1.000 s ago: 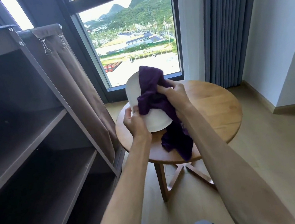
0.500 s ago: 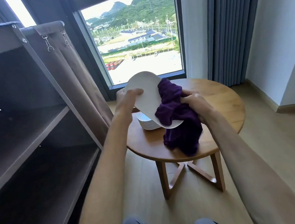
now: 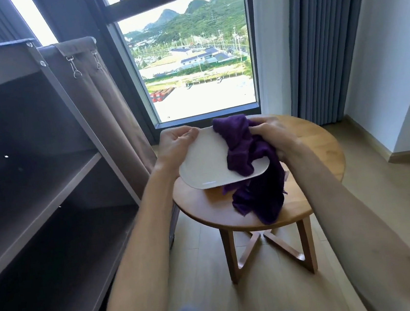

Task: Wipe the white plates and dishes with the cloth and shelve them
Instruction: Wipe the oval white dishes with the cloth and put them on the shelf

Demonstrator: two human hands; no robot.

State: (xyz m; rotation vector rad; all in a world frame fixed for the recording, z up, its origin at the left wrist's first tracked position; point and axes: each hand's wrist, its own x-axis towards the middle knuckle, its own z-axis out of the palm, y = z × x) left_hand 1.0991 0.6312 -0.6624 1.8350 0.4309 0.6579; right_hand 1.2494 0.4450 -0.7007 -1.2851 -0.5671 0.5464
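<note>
A white plate (image 3: 206, 164) with rounded corners is held nearly flat above the round wooden table (image 3: 318, 147). My left hand (image 3: 174, 146) grips its far left edge, thumb on top. My right hand (image 3: 272, 135) clutches a purple cloth (image 3: 243, 151) and presses it on the plate's right half. The cloth's loose end hangs below the plate onto the tabletop. The stack of other dishes on the table is hidden behind the plate.
A dark brown open shelf unit (image 3: 49, 188) stands at the left with a fabric cover (image 3: 101, 110) drawn to its right side. A window and grey curtains (image 3: 318, 40) lie behind the table. Wooden floor surrounds the table.
The plate has been lowered from a steep tilt to nearly flat. My left hand shifted its hold to the far edge, and the cloth slid toward the plate's right and far side.
</note>
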